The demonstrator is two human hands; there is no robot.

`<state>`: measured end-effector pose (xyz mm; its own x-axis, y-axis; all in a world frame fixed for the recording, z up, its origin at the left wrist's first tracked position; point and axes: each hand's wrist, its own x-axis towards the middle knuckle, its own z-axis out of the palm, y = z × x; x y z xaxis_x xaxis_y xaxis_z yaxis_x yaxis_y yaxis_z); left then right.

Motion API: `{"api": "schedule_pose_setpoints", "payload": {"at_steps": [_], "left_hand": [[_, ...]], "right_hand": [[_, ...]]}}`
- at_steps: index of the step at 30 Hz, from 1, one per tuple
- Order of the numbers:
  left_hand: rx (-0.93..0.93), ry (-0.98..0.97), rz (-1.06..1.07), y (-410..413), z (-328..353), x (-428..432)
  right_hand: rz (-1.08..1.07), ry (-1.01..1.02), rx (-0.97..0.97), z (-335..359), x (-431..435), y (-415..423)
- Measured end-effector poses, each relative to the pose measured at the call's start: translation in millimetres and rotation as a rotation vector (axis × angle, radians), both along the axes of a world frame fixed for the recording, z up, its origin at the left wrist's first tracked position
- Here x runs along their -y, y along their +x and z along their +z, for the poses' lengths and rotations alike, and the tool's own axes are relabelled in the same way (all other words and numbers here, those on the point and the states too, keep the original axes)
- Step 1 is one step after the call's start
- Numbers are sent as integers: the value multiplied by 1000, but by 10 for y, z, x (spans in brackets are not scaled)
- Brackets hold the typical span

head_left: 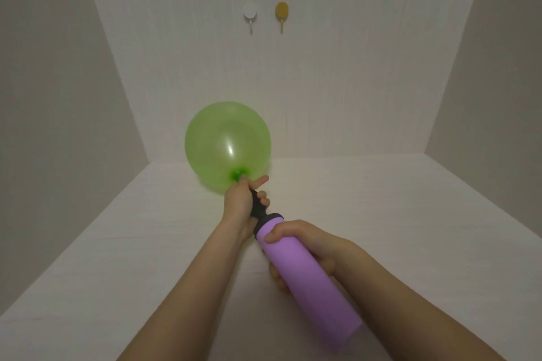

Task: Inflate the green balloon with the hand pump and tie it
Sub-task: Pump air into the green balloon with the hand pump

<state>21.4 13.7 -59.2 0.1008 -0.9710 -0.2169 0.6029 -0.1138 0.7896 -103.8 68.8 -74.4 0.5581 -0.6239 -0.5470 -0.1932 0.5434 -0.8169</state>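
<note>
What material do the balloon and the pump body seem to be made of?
The balloon looks like thin, glossy rubber: light passes through it and a bright highlight shows. The pump body looks like smooth matte purple plastic, probably, with an even colour and no shine.

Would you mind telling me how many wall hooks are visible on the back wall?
2. A white hook hangs high on the back wall, and a yellow hook sits just to its right, level with it. Nothing seems to hide any others.
</note>
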Motion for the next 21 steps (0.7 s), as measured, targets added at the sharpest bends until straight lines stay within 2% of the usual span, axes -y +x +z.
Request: {"api": "schedule_pose_setpoints", "payload": {"at_steps": [5,9,11,15,19,21], "left_hand": [[-17,66,21,-86,-6,85],[154,81,110,-80,41,209],[217,102,121,-71,10,236],[235,154,73,-71,-126,239],[231,157,33,-71,-132,270],[186,139,54,22,-100,312]], "right_hand": [[-126,16,27,43,-19,-44],[-239,-44,131,5,25,8],[-273,-103,107,-15,56,25],[-232,-105,46,-8,35,74],[-213,-192,-47,9,19,170],[-168,-144,-27,18,2,140]]}}
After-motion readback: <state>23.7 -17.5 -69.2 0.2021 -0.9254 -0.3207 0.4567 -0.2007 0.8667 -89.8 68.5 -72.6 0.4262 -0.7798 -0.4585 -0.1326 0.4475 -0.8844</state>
